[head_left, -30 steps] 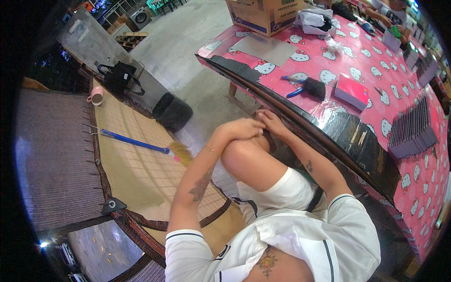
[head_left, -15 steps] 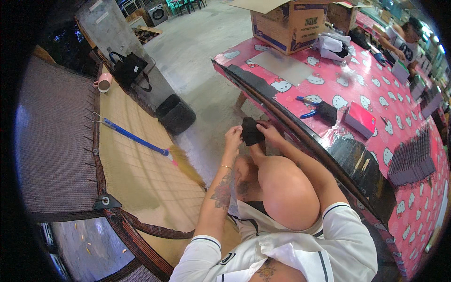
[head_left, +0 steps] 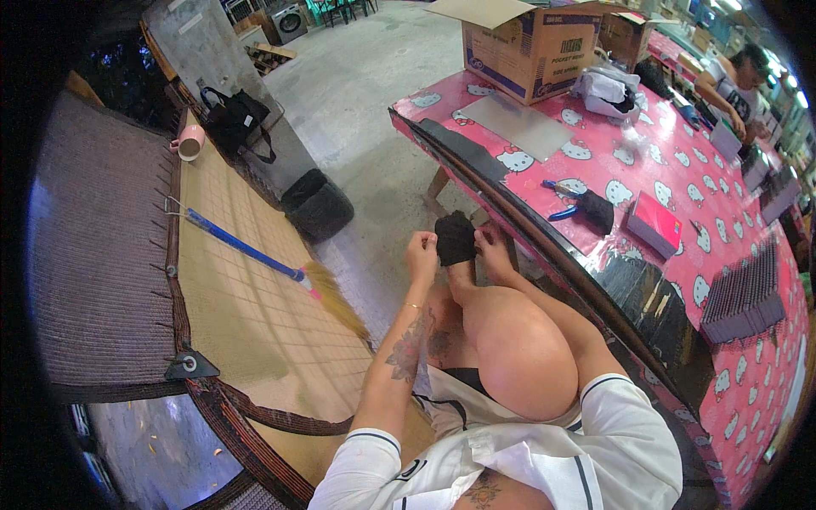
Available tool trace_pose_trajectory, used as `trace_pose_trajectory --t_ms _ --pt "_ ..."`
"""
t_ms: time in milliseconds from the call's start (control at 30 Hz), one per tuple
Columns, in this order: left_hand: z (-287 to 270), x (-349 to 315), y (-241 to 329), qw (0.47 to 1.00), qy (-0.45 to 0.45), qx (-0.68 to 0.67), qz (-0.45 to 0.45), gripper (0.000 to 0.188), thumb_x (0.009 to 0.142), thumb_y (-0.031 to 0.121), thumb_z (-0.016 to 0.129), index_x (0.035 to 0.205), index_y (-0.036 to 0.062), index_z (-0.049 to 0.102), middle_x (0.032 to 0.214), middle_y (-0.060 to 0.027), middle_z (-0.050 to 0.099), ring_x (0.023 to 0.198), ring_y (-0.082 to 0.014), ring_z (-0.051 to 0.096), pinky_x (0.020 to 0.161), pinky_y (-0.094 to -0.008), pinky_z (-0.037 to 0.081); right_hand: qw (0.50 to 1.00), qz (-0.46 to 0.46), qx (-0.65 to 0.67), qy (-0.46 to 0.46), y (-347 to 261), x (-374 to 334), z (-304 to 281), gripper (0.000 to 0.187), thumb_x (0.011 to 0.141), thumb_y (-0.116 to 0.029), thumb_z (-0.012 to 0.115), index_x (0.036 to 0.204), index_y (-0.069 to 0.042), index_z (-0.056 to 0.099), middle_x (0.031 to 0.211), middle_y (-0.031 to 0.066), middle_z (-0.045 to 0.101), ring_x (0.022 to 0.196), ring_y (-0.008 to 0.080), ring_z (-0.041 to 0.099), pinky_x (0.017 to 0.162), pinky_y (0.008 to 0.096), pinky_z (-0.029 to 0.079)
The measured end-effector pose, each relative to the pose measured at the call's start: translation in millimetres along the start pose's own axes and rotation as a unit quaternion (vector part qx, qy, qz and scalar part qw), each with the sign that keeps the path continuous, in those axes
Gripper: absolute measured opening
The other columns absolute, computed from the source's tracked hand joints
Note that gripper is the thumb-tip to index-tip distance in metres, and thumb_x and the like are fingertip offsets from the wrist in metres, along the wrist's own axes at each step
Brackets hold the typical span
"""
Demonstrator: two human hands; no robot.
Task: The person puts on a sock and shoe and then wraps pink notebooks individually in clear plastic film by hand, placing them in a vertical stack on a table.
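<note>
A black sock [head_left: 455, 237] covers the foot end of my raised bare leg [head_left: 520, 353], and bare ankle shows just below it. My left hand [head_left: 422, 258] pinches the sock's left edge between thumb and fingers. On the opposite edge, my right hand [head_left: 492, 253] grips the cloth in the same way. The sock is spread between both hands; the foot inside it is hidden.
To the right runs a table with a pink patterned cover [head_left: 544, 183], holding a cardboard box [head_left: 531, 55], a pink notepad block [head_left: 654, 223] and wire-bound notebooks [head_left: 742, 297]. A broom [head_left: 246, 246] lies at left near a pink mug [head_left: 190, 143]. Another person [head_left: 735, 89] works far right.
My right hand has moved slightly down and outward, and the sock now looks wider between my hands. The view has shifted a little.
</note>
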State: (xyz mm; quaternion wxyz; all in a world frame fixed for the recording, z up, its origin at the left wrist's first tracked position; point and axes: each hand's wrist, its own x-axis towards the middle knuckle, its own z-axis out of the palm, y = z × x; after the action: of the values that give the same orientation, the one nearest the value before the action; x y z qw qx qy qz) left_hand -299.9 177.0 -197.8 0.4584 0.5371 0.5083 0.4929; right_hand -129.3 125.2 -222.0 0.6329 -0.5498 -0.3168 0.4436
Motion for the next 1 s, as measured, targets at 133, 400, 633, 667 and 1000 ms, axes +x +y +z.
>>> trace_pose_trajectory --t_ms 133,400,633,667,1000 --pt "3 6 -6 0.999 -0.041 0.014 -0.015 0.014 0.09 0.013 0.065 0.094 0.0002 0.065 0.081 -0.011 0.068 0.074 -0.0206 0.064 0.072 -0.0347 0.05 0.987 -0.059 -0.15 -0.025 20 -6 -15 0.031 0.094 -0.022 0.063 0.119 -0.005 0.057 0.107 0.0082 0.061 0.099 0.0211 0.058 0.087 0.0366 0.047" --pt "4 10 -18 0.997 -0.015 0.072 -0.011 0.02 0.094 0.016 0.057 0.097 -0.0019 0.065 0.082 -0.0139 0.07 0.078 -0.0275 0.067 0.074 -0.0385 0.051 0.987 -0.104 -0.112 -0.053 10 -7 -7 0.041 0.093 -0.019 0.063 0.129 -0.002 0.051 0.119 0.0123 0.059 0.109 0.0228 0.058 0.087 0.0365 0.048" --pt "-2 24 -20 0.985 -0.074 0.158 -0.005 0.026 0.092 0.02 0.054 0.097 -0.0048 0.061 0.091 -0.0274 0.064 0.084 -0.043 0.062 0.078 -0.0459 0.048 0.986 -0.058 -0.153 -0.015 5 -4 -2 0.035 0.092 -0.016 0.062 0.123 0.0 0.057 0.117 0.0128 0.063 0.106 0.0235 0.06 0.086 0.0355 0.05" --pt "-5 23 -22 0.984 -0.062 0.164 0.014 0.026 0.091 0.02 0.054 0.094 -0.0047 0.06 0.091 -0.0274 0.064 0.084 -0.0437 0.061 0.077 -0.0474 0.048 0.983 -0.04 -0.178 -0.024 3 -3 1 0.034 0.092 -0.016 0.062 0.122 0.0 0.058 0.116 0.0132 0.064 0.106 0.024 0.061 0.087 0.0357 0.05" --pt "-30 -67 -31 0.947 -0.077 0.291 0.112 0.02 0.088 0.018 0.054 0.088 -0.0012 0.051 0.09 -0.0258 0.058 0.086 -0.046 0.057 0.076 -0.0526 0.044 0.964 -0.094 -0.248 -0.018 22 1 11 0.027 0.092 -0.012 0.061 0.114 0.002 0.062 0.11 0.0165 0.067 0.104 0.0256 0.064 0.092 0.0369 0.048"
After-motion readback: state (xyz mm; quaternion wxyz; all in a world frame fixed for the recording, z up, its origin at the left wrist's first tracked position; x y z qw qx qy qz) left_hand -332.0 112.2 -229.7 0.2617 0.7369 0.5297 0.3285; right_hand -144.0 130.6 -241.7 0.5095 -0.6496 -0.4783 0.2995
